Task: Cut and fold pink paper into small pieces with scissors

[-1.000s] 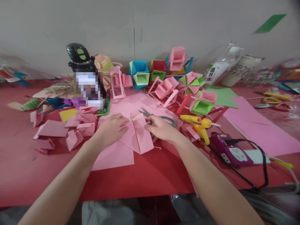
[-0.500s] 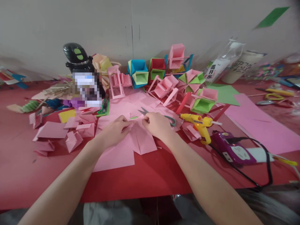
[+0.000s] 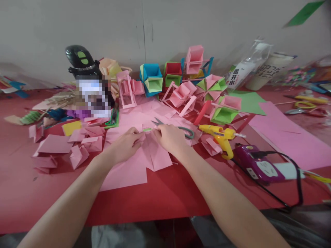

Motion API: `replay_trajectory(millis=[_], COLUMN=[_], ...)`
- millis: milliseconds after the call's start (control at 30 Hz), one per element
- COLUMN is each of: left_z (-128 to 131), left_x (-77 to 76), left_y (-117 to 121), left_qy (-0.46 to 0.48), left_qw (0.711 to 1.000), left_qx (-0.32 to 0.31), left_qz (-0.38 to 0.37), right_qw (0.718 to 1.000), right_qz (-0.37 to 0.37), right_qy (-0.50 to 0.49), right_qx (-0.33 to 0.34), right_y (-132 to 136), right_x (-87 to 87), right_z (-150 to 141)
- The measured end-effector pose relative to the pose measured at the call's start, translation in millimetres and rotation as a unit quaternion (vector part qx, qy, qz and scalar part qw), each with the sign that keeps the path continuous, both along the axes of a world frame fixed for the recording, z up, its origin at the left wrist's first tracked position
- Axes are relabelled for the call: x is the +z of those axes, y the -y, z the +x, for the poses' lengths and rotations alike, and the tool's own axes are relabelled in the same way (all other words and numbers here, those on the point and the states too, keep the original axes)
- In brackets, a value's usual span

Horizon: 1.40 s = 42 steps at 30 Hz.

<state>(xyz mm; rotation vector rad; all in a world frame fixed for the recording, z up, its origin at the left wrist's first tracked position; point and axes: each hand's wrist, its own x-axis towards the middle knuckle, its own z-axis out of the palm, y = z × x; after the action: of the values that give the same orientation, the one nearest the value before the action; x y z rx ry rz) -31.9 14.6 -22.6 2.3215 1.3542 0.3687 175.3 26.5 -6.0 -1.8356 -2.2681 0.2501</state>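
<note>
Both my hands are on a creased sheet of pink paper (image 3: 158, 153) at the middle of the table. My left hand (image 3: 128, 143) pinches its upper left side, fingers closed. On the upper right side, my right hand (image 3: 169, 137) has its fingers pressed together on the same sheet. A small green piece (image 3: 147, 130) shows between the hands; I cannot make out what it is. Scissors with grey-green handles (image 3: 188, 132) lie partly hidden behind my right hand, their blade tips showing beyond it. Under the creased sheet lies more flat pink paper (image 3: 124, 177).
Folded pink pieces (image 3: 79, 155) lie at the left. Folded paper models, one a blue box (image 3: 151, 74), line the back by the wall. At the right are a yellow glue gun (image 3: 218, 135), a purple power strip (image 3: 258, 164) with a black cord, and a plastic bottle (image 3: 248, 65).
My right hand has shifted slightly left along the pink paper's upper edge. My left hand keeps its pinch. The view has shifted a little.
</note>
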Motion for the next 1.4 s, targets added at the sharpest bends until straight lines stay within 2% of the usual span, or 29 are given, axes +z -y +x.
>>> replay_trajectory(millis=[200, 367, 467, 600, 733, 967, 1167, 1267, 1400], left_z=[3.0, 3.6, 4.5, 5.7, 5.7, 3.8, 2.6, 2.8, 4.4], left_x=[2.7, 5.3, 6.8, 7.3, 6.0, 0.5, -1.9, -1.7, 1.1], left_y=[0.7, 1.9, 3.4, 5.4, 5.1, 3.0, 2.8, 2.8, 1.5], left_qy=[-0.029, -0.043, -0.044, -0.038, -0.022, 0.0, 0.007, 0.007, 0.024], left_qw=[1.0, 0.999, 0.999, 0.999, 1.0, 1.0, 1.0, 0.999, 0.997], left_qx=[-0.007, -0.01, -0.01, 0.004, 0.01, 0.021, 0.025, 0.028, 0.047], left_qz=[0.007, 0.0, -0.001, 0.012, 0.011, 0.003, 0.006, 0.016, 0.06], right_qw=[0.997, 0.995, 0.998, 0.998, 0.989, 0.992, 0.997, 0.992, 0.966], right_qz=[-0.016, -0.007, -0.002, -0.026, -0.103, -0.113, -0.081, -0.101, -0.179], right_qy=[0.072, 0.096, 0.059, -0.045, -0.109, -0.046, -0.009, -0.067, -0.178], right_qx=[0.01, 0.015, 0.002, -0.028, 0.02, 0.031, 0.017, 0.021, 0.06], right_y=[1.9, 5.1, 6.9, 9.7, 11.1, 14.6, 19.4, 19.0, 16.6], right_x=[3.4, 4.2, 4.9, 11.5, 16.3, 12.5, 13.2, 16.4, 18.7], right_z=[-4.1, -2.9, 1.9, 12.0, 21.1, 23.3, 22.4, 24.7, 29.5])
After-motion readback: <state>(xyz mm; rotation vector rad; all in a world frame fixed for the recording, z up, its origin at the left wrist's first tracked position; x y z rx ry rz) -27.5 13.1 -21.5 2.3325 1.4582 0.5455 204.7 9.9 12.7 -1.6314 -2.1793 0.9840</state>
